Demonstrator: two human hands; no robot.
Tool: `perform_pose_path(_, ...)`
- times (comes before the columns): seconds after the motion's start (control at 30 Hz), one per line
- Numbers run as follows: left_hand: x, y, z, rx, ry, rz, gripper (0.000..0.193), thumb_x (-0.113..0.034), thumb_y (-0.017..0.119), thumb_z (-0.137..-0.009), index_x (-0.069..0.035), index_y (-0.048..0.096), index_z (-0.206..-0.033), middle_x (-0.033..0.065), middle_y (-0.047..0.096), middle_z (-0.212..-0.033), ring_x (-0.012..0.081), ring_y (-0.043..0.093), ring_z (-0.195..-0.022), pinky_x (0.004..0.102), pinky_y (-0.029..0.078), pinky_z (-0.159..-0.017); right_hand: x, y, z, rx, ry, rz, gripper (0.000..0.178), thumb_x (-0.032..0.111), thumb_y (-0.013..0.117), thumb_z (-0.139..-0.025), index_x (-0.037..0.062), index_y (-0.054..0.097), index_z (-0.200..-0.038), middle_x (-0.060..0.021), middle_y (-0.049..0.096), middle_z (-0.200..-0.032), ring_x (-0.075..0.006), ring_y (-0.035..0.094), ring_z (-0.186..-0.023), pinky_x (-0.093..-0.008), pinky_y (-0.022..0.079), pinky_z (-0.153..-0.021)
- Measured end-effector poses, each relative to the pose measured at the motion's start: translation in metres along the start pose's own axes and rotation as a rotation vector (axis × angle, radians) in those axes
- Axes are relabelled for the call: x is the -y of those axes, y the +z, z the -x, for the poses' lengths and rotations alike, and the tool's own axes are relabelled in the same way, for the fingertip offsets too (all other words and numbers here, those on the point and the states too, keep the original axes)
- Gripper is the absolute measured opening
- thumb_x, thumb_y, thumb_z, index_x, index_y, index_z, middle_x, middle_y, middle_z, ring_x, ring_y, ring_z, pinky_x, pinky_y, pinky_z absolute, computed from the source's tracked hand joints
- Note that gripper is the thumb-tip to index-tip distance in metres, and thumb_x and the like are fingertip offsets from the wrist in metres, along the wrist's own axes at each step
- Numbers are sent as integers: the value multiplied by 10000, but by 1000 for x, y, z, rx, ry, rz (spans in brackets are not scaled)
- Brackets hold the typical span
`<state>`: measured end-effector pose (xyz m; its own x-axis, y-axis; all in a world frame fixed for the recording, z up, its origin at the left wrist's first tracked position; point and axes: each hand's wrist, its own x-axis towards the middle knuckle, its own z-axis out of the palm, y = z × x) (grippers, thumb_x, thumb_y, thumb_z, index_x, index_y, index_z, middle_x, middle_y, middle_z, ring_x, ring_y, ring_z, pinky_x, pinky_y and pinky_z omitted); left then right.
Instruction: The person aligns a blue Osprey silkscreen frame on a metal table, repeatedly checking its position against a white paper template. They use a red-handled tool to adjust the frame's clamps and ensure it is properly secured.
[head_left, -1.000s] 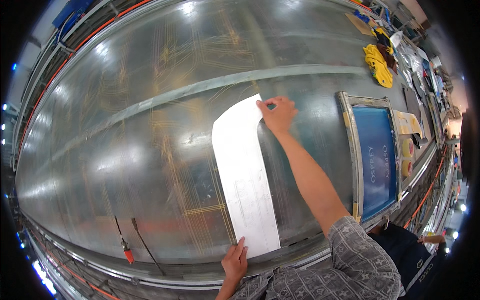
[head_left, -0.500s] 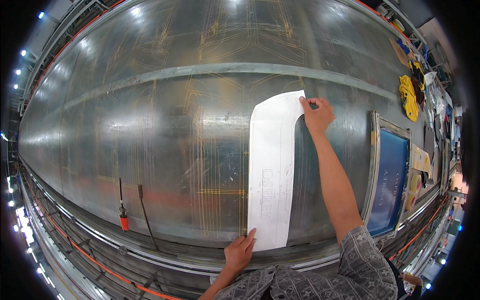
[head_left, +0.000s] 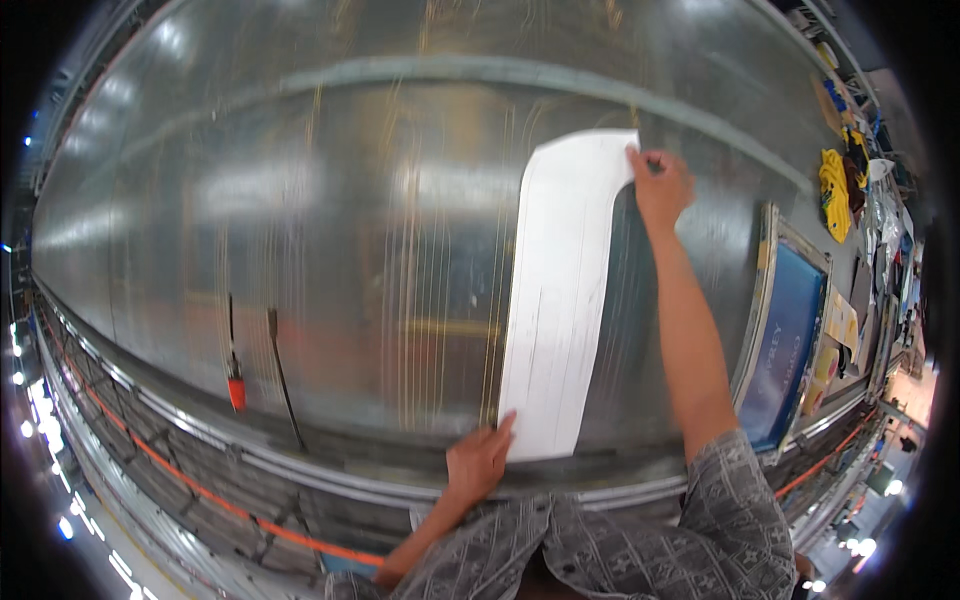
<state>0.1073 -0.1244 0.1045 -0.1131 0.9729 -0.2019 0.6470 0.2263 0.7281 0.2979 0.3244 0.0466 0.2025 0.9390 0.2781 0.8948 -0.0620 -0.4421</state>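
Right fingers [head_left: 640, 168] seemingly pinch the sheet [head_left: 563, 290], top right; left fingers [head_left: 499, 434], spread, touch its lower left.

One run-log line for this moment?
left hand: white hooked paper sheet, lower-left edge | right hand: its upper-right tip | beneath: grey metal table

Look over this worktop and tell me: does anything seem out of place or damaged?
The heap at the right stands out: a yellow cloth lies crumpled beside bunched clear plastic, untidy against the neatly cut white sheet that the left hand and right hand touch. No spill shows; blur may hide fine damage.
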Motion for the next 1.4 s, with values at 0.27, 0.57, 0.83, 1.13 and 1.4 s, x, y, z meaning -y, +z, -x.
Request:
perform_pose_path(0.27,-7,-4,-8,-13,-31,55,403,-171,672,-946,-172,655,-1349,70,475,-683,243,508,-562,387,419,-521,7,-7,-11,11,49,82,441,649,746,-754,244,786,-924,-55,673,-1184,-353,515,-1210,-606,295,-1052)
perform_pose_path(0.57,-5,-5,-9,1,-46,72,405,-164,680,-942,-166,656,-1346,72,481,-677,248,503,-551,385,423,-521,-1,-2,-12,37,50,56,452,683,736,-737,266,796,-900,-63,668,-1241,-347,502,-1233,-578,289,-1055)
perform_pose_path(0.83,-7,-4,-14,24,-71,63,391,-163,680,-944,-158,661,-1334,80,502,-674,256,516,-560,387,429,-527,8,-4,-11,18,26,32,450,677,742,-736,263,794,-905,-32,681,-1226,-326,502,-1237,-562,288,-1054)
perform_pose_path(1.13,-12,-15,-22,189,-153,47,577,-243,624,-978,-211,436,-1523,134,643,-765,353,627,-650,465,480,-583,5,-8,-9,30,1,-4,462,658,743,-758,222,791,-904,-18,709,-1147,-297,510,-1191,-521,265,-1045)
perform_pose_path(1.4,-27,-29,-30,267,-198,-34,599,-320,645,-966,-235,441,-1523,125,623,-681,355,632,-614,478,467,-566,2,-9,-11,76,4,-63,496,691,733,-754,229,791,-926,-5,739,-1027,-284,500,-1229,-559,208,-1107)
